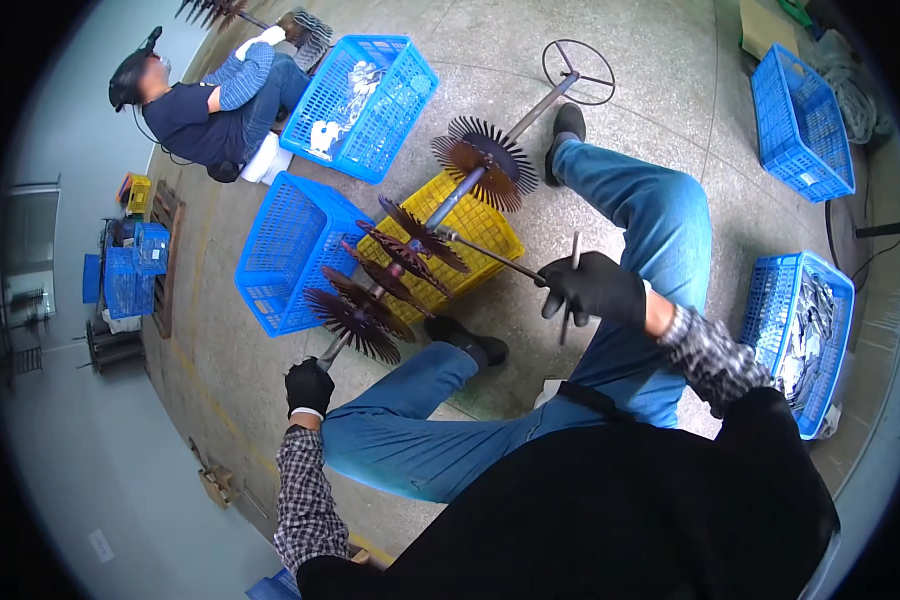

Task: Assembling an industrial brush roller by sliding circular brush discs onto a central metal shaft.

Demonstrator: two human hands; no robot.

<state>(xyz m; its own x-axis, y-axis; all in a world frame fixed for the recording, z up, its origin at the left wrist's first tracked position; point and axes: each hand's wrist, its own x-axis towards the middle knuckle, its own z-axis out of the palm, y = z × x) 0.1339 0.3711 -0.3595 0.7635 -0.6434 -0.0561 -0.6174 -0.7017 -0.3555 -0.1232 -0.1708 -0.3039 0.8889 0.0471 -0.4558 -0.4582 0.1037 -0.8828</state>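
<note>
At nine o'clock lies a wooden pallet, at ten sits a co-worker, at two a blue plastic crate.

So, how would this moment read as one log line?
left hand: gripping shaft; right hand: holding T-handled tool, tip at shaft; discs: on shaft; yellow crate: under shaft

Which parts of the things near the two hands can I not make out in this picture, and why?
Head view:
- Shaft: its near end is hidden by the left hand.
- T-handled tool: the middle of its crossbar is hidden by the right hand.
- Yellow crate: partly covered by the finned discs and shaft.
- Blue plastic piece: cut off by the lower edge.
</note>
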